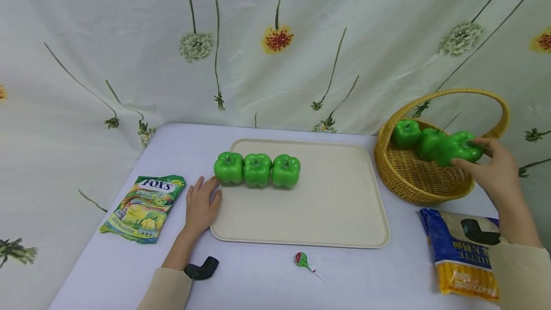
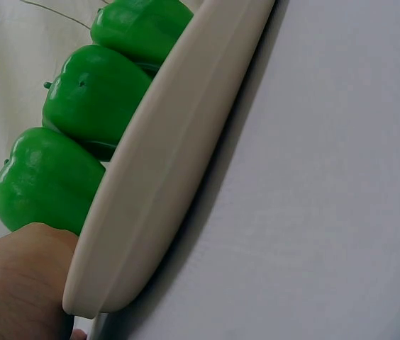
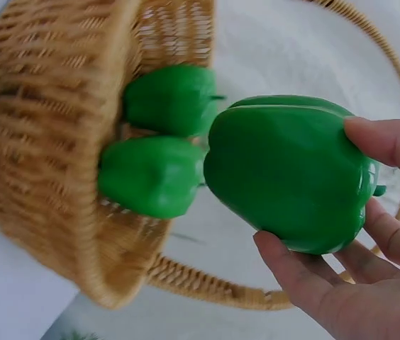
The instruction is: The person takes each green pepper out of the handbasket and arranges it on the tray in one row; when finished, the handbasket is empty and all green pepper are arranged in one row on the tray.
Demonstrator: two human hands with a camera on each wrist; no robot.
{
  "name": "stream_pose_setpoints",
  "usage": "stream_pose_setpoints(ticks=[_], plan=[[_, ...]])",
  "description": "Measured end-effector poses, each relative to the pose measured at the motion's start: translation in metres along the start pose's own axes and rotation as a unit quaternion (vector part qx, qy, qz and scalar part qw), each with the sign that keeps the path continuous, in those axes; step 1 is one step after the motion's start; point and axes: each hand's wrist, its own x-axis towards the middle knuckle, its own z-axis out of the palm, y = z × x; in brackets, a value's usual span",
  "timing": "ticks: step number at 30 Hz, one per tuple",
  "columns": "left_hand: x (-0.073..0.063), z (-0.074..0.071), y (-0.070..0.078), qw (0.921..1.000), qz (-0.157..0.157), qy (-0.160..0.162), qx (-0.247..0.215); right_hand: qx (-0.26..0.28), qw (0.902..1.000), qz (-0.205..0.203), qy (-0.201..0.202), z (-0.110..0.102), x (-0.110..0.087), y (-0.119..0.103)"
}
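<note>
My right hand [image 1: 498, 169] grips a green bell pepper [image 3: 285, 173] between thumb and fingers, over the wicker basket [image 1: 398, 183]. Two other peppers, a left one [image 1: 406, 133] and one beside it [image 1: 428, 141], lie inside against the basket's back wall. On the left, my left hand [image 1: 203, 206] rests at the left edge of the beige tray [image 1: 331, 200]. Its fingertips are right by the leftmost pepper [image 1: 228, 168] of a row of three on the tray, with a middle pepper [image 1: 257, 170] and a right pepper [image 1: 286, 171]. The left wrist view shows those peppers behind the tray's rim [image 2: 157, 156].
A FOX'S candy bag [image 1: 146, 209] lies left of the tray. In front of the tray is a lollipop [image 1: 302, 260]. A blue and yellow packet [image 1: 456, 252] lies before the basket, partly under the right forearm. The basket's tall handle [image 1: 456, 91] arches over it.
</note>
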Motion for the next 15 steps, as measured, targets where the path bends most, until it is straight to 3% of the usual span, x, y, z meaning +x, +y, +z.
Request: stream_pose_setpoints(ticks=[8, 15], plan=[[-0.001, 0.000, -0.001, 1.0000, 0.001, 0.001, 0.001, 0.022, 0.9943, -0.098, -0.035, 0.006, -0.016, -0.020], [0.000, 0.000, 0.000, 1.0000, -0.002, -0.002, 0.001, 0.061, 0.9843, -0.161, -0.037, 0.028, -0.028, -0.041]])
